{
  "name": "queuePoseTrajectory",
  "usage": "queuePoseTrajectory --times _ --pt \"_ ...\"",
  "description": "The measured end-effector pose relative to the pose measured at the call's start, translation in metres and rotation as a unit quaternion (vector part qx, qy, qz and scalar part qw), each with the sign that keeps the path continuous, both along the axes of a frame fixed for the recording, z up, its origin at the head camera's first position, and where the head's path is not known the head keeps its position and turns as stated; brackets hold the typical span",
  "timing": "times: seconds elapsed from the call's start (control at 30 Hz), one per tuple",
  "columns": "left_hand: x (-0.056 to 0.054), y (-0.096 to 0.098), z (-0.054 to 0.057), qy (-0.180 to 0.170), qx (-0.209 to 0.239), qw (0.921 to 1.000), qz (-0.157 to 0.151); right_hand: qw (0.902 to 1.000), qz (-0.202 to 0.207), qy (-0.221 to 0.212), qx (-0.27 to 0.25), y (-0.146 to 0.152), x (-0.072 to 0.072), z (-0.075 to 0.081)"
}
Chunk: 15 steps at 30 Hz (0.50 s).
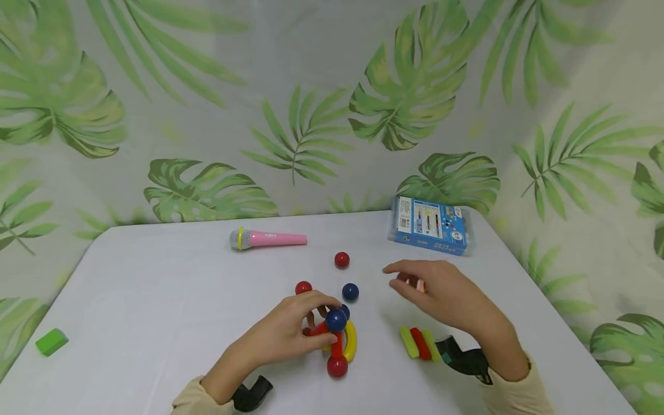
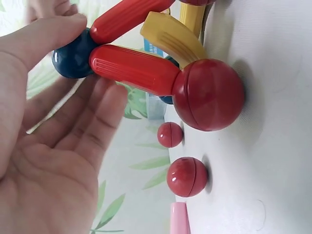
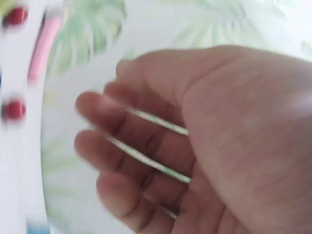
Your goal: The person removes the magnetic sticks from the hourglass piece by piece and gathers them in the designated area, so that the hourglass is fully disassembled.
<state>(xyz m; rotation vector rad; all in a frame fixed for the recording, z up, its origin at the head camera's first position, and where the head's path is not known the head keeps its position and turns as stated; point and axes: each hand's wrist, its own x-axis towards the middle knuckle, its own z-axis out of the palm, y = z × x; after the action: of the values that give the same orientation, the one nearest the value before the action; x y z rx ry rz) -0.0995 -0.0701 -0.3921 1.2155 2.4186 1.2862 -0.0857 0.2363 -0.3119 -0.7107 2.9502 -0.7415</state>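
Observation:
My left hand (image 1: 290, 329) pinches the top blue ball (image 1: 335, 320) of a small ball-and-stick construction. In the left wrist view, the thumb presses on that ball and the other fingers lie behind it. Two red sticks (image 2: 134, 69) slope down from the ball; one ends in a red ball (image 2: 208, 95) on the table. Yellow curved sticks (image 1: 351, 341) form part of the base, partly hidden by the hand. My right hand (image 1: 441, 291) hovers over the table to the right, fingers loosely bent, holding nothing. Nearest it lie green and red sticks (image 1: 420, 343).
Loose on the white table (image 1: 171, 288) are a blue ball (image 1: 350, 291) and red balls (image 1: 342, 260). Toward the back lie a pink microphone (image 1: 277, 238) and a blue boxed set (image 1: 430, 225). A green block (image 1: 52, 342) sits far left.

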Motion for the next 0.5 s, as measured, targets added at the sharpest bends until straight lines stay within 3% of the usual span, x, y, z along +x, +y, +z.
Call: queuePoseTrajectory --times 0.2,0.33,0.5 --pt "-0.002 0.004 -0.005 -0.021 -0.015 0.9995 0.020 0.9976 0.063 -0.025 0.012 -0.052 0.018 -0.020" --pt "-0.002 0.005 -0.010 -0.021 -0.002 0.9996 0.017 0.9974 0.065 -0.022 0.020 -0.066 0.022 -0.035" --pt "-0.002 0.007 -0.013 -0.015 0.001 0.9997 0.017 0.9984 0.049 -0.013 0.025 -0.072 0.019 -0.042"
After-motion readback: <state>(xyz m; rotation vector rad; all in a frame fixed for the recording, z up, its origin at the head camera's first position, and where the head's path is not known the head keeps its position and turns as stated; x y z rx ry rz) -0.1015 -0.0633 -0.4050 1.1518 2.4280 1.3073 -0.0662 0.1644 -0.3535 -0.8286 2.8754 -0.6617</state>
